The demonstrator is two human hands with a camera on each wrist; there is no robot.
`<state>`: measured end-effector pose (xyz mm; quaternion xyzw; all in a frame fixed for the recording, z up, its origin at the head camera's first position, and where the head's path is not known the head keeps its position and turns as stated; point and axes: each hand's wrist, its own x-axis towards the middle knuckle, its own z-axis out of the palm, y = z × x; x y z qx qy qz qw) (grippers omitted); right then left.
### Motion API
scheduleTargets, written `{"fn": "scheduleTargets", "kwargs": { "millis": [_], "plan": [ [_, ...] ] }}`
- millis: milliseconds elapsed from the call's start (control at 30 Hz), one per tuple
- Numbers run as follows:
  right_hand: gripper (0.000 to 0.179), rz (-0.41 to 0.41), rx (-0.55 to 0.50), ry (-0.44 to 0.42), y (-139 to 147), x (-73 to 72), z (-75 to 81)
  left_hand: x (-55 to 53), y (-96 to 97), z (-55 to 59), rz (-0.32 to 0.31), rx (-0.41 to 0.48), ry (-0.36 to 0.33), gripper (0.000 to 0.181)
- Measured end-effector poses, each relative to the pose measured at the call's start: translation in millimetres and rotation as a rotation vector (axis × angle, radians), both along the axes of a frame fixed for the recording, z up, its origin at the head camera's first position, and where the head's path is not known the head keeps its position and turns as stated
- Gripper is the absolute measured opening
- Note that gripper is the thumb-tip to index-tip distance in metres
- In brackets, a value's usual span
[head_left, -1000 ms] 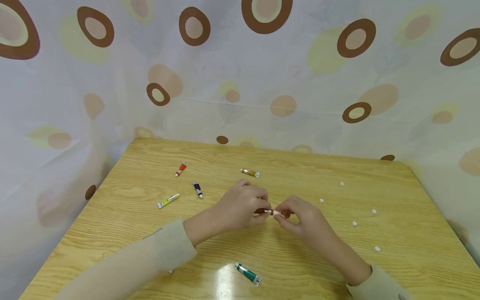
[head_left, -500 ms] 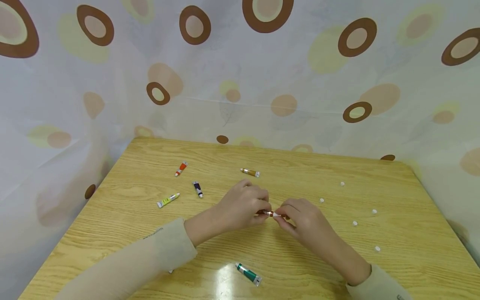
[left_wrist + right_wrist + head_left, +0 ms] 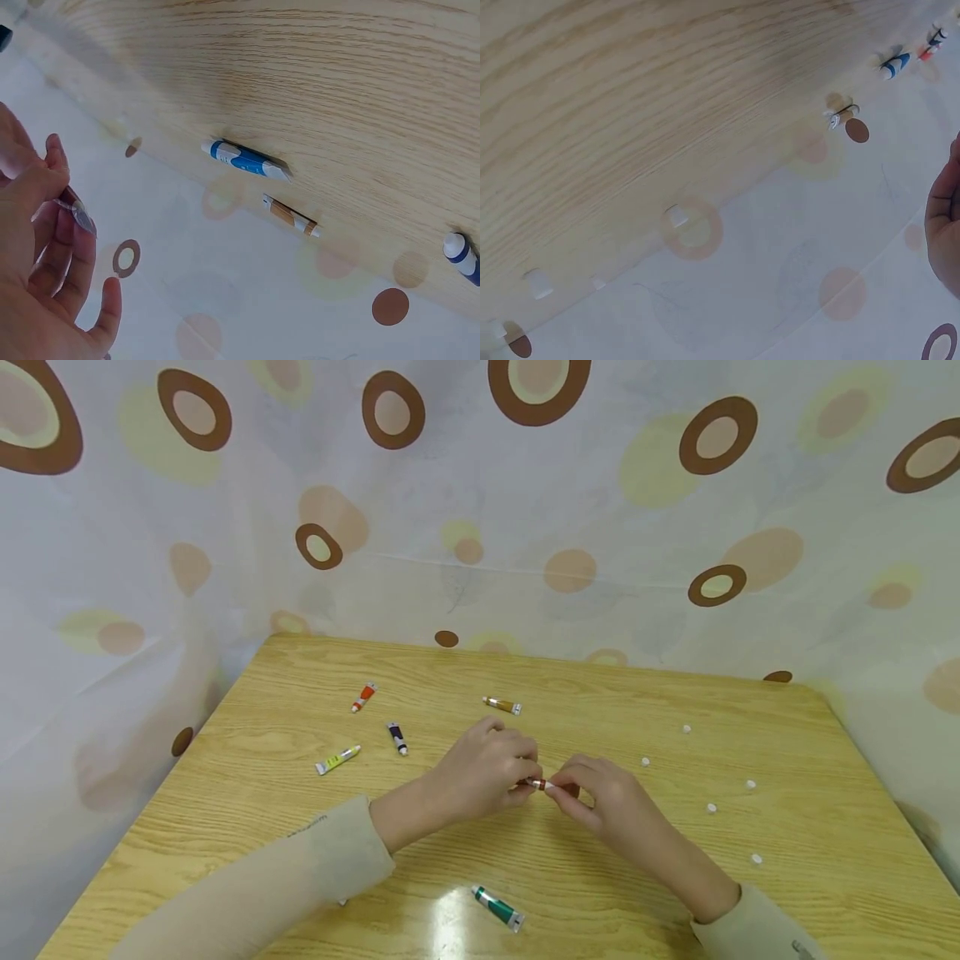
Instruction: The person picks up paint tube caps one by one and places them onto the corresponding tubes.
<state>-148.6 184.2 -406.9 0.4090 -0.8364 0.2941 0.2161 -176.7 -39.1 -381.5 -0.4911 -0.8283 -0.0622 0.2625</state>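
The person's left hand point(image 3: 487, 768) holds the reddish-brown paint tube point(image 3: 539, 785) by its body, with the fingers curled round it and hiding a large part of it. The right hand point(image 3: 607, 797), facing it, pinches the white end of the same tube between thumb and fingers, so the tube bridges the narrow gap between the 2 hands. Below them is a table point(image 3: 600, 902) with yellowish wood grain, and on the body side of the hands a bright reflection point(image 3: 450, 922) shines on it. Just beside this reflection lies a green paint tube point(image 3: 497, 908). Beyond the left hand is an ochre paint tube point(image 3: 502, 705). To the left of this hand rest 3 more: a dark purple paint tube point(image 3: 397, 738), a yellow paint tube point(image 3: 337, 760) and, farther away, a red paint tube point(image 3: 364, 697). To the right of the right hand, 5 small white caps point(image 3: 712, 808) are scattered, apart from each other. Beyond the hands, and also along the table's 2 sides, hangs a pale sheet point(image 3: 525, 502), printed with brown rings and with yellow and peach patches; at the left it shows soft folds.
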Motion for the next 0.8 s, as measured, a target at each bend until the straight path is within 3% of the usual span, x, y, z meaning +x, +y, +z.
{"fn": "scheduleTargets", "kwargs": {
  "millis": [67,167,300,433,567,800],
  "plan": [
    [0.007,-0.011,-0.001,-0.074,0.5,0.6,0.8,-0.8,0.3,-1.2,-0.001,-0.01,0.048,0.008],
    [0.011,-0.039,-0.003,-0.202,1.1,0.7,1.8,-2.2,1.0,-3.6,0.0,-0.034,0.122,0.008],
    [0.006,-0.072,-0.004,-0.326,0.7,-0.8,2.1,-2.6,0.4,-5.9,0.002,-0.045,0.152,0.007],
    [0.006,-0.1,0.005,-0.363,0.1,-2.7,2.1,-2.3,-0.6,-6.2,0.026,-0.024,0.072,0.008],
    [0.001,-0.157,0.042,-0.324,1.3,-4.3,2.5,-3.9,-2.3,-6.2,0.062,-0.004,-0.046,0.007],
    [0.011,-0.212,0.045,-0.213,12.5,-7.3,5.2,-10.8,-7.7,-6.8,0.14,-0.021,-0.231,0.005]
  ]
}}
